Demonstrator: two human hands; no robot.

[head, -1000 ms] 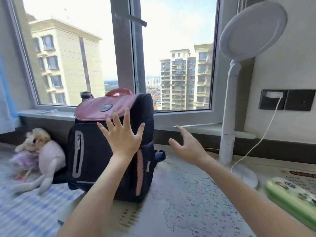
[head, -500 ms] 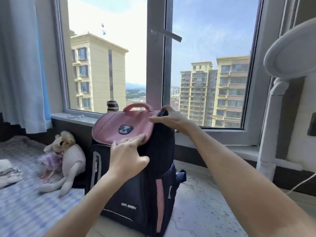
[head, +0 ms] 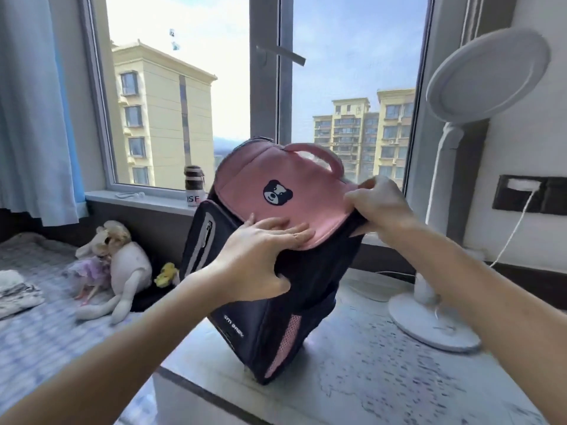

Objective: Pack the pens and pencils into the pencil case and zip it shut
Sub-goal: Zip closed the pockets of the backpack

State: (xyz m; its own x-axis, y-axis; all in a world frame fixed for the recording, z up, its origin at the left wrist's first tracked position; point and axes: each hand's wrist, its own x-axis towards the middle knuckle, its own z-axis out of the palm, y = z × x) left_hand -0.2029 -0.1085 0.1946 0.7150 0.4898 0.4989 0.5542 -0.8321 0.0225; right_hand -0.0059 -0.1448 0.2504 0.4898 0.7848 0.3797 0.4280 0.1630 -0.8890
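A navy school backpack (head: pixel 306 296) with a pink top flap (head: pixel 285 197) bearing a bear face stands tilted on the desk (head: pixel 383 372). My left hand (head: pixel 260 256) holds the front edge of the pink flap, fingers on top and thumb underneath. My right hand (head: pixel 377 207) grips the flap's right corner near the pink carry handle (head: pixel 322 153). No pencil case, pens or pencils are in view.
A white desk lamp (head: pixel 435 302) stands right of the backpack, its cord running to a wall socket (head: pixel 521 194). A bottle (head: pixel 193 185) sits on the windowsill. Left of the desk, a bed holds a plush doll (head: pixel 116 265) and folded cloth (head: pixel 15 289).
Both hands reached for the backpack and took hold of its pink flap. The bag now tilts toward me and the view has shifted closer. The green case seen at first is out of frame.
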